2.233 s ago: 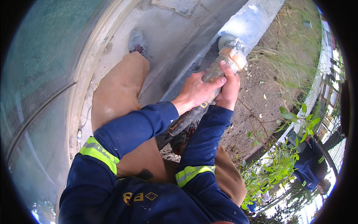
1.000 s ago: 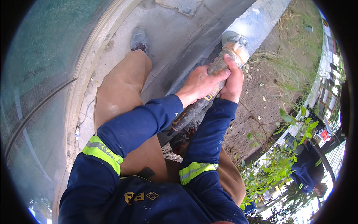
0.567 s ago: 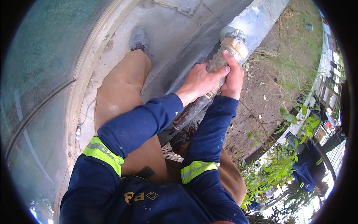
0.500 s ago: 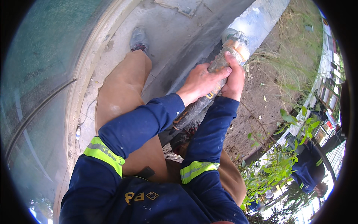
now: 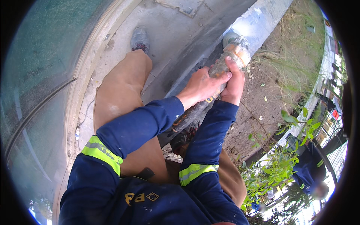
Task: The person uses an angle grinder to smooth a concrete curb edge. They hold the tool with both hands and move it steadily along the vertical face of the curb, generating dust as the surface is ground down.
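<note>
Both my hands are wrapped round a dusty angle grinder (image 5: 239, 52) with an orange and black body. My left hand (image 5: 201, 84) grips the body from the left, and my right hand (image 5: 234, 80) holds it from the right, closer to the head. The round disc (image 5: 229, 38) at the far end lies against or just over the pale top of a low concrete wall (image 5: 264, 20); whether it touches, I cannot tell. The grinder's rear end slants back toward my knees, between my forearms.
Left of my legs, a glass pane (image 5: 41, 56) stands beside a concrete ledge. My shoe (image 5: 140, 38) rests on the paved floor. Dry soil (image 5: 258, 101) and grass border the wall's right side, with a leafy shrub (image 5: 273, 168) nearer. Another person (image 5: 309, 165) is at the far right.
The grinder and both hands have shifted slightly back toward me along the wall. My arms have moved a little left. The grip is the same.
</note>
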`<state>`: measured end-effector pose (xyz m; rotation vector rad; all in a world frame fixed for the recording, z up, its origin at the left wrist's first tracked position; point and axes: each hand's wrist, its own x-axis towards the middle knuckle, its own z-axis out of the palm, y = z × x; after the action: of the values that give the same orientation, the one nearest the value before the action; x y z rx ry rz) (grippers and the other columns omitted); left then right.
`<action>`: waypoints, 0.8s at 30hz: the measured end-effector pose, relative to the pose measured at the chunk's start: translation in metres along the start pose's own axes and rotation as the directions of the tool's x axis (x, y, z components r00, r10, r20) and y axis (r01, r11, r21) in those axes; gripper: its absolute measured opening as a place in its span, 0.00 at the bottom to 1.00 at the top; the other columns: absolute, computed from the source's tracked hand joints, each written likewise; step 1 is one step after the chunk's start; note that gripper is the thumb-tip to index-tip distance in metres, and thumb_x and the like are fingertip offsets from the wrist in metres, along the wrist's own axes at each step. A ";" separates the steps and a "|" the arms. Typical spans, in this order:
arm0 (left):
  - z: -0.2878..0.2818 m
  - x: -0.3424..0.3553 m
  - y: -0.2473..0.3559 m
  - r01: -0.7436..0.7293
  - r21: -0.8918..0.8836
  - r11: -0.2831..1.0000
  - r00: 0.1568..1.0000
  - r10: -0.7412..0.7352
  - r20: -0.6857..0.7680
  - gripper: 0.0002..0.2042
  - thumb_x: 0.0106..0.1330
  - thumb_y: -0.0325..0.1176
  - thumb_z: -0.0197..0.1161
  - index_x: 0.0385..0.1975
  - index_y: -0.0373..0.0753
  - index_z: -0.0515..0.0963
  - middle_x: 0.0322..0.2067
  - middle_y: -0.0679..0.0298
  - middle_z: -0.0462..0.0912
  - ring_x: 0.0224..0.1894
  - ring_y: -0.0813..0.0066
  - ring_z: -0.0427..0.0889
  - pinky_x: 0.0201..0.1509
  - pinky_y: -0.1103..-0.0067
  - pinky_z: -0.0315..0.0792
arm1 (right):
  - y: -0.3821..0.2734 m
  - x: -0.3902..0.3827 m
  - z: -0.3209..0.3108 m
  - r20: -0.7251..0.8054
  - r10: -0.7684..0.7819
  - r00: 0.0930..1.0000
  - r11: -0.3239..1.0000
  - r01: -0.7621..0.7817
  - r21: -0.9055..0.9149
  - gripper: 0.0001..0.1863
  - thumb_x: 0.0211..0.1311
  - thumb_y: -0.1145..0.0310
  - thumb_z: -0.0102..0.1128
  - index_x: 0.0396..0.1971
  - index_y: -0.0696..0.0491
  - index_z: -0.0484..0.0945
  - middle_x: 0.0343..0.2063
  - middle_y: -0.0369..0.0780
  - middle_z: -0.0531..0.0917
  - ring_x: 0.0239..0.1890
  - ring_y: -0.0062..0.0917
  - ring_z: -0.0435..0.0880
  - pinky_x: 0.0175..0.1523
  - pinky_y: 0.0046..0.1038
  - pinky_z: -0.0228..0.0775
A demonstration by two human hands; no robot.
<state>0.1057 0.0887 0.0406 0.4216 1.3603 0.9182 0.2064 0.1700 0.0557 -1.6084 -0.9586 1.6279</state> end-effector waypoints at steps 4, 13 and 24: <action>-0.002 -0.007 0.000 -0.006 0.035 0.999 0.996 0.009 -0.084 0.49 0.61 0.67 0.68 0.53 0.15 0.66 0.46 0.42 0.80 0.47 0.62 0.83 0.49 0.71 0.77 | 0.001 -0.001 0.006 -0.010 -0.002 1.000 0.999 0.002 -0.034 0.22 0.65 0.65 0.64 0.51 0.67 0.76 0.37 0.50 0.85 0.34 0.38 0.87 0.40 0.39 0.83; -0.021 -0.006 0.038 -0.182 0.081 0.980 0.919 0.199 -0.341 0.35 0.69 0.59 0.62 0.52 0.26 0.67 0.48 0.43 0.76 0.51 0.53 0.79 0.57 0.64 0.73 | 0.007 -0.012 0.003 -0.048 0.018 0.999 1.000 -0.017 0.022 0.23 0.61 0.68 0.68 0.52 0.66 0.78 0.41 0.47 0.85 0.39 0.32 0.86 0.46 0.34 0.81; -0.074 0.011 0.078 -0.479 -0.358 0.802 0.726 0.132 -0.675 0.18 0.69 0.43 0.66 0.47 0.36 0.70 0.42 0.64 0.74 0.40 0.80 0.75 0.45 0.77 0.71 | 0.004 -0.013 0.012 -0.032 -0.009 0.999 0.998 0.007 -0.061 0.22 0.65 0.65 0.65 0.50 0.68 0.75 0.36 0.50 0.84 0.34 0.40 0.87 0.39 0.40 0.83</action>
<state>0.0108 0.1259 0.0755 -0.1003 1.5737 1.7823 0.1952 0.1560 0.0593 -1.6648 -1.0051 1.5763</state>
